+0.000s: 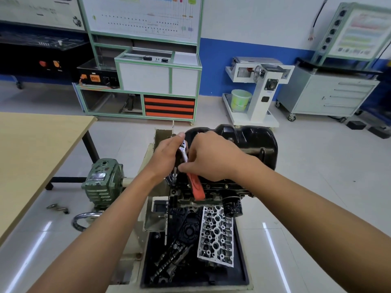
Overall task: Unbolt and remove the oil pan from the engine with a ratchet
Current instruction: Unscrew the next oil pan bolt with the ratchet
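Note:
The black oil pan (249, 140) sits on top of the upturned engine block (213, 193) on a stand. A ratchet (195, 185) with a chrome head and an orange handle lies across the pan's near left edge. Its socket extension (174, 178) points down at the flange. My left hand (169, 153) covers the ratchet head with fingers curled round it. My right hand (211, 157) grips the shaft just above the orange handle, thumb pointing left. The bolt under the socket is hidden.
A black tray (241, 271) below the engine holds a cylinder head (215, 233) and camshafts (169, 263). An oil filter (231, 206) hangs off the block. A green gearbox (103, 180) is at the left, beside a wooden table (31, 157). Cabinets stand at the back.

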A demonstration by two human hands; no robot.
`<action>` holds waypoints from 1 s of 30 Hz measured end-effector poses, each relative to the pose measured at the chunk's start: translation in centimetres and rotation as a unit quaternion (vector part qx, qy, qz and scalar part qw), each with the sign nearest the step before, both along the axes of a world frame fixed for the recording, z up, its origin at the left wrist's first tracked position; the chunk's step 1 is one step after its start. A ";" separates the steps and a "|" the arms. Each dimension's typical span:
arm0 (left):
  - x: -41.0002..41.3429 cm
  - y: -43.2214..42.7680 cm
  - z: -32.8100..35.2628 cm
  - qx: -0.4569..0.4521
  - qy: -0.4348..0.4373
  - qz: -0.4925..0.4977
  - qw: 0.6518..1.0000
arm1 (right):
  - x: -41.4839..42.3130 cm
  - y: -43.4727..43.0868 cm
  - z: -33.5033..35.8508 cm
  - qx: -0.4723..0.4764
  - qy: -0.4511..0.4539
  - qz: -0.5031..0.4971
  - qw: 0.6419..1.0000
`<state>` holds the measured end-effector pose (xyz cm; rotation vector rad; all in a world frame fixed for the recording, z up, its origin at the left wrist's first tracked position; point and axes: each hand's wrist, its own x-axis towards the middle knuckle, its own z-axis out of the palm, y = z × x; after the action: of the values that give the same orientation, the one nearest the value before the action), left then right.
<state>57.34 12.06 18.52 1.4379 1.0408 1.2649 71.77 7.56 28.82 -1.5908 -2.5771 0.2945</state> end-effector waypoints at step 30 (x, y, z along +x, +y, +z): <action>0.5 0.4 0.2 -0.011 0.011 0.001 1.000 | 1.3 1.1 -0.4 0.076 -0.017 0.012 0.997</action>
<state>57.81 12.42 18.69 1.4367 1.0673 1.2377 73.02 8.61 28.46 -1.5275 -2.5750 0.0698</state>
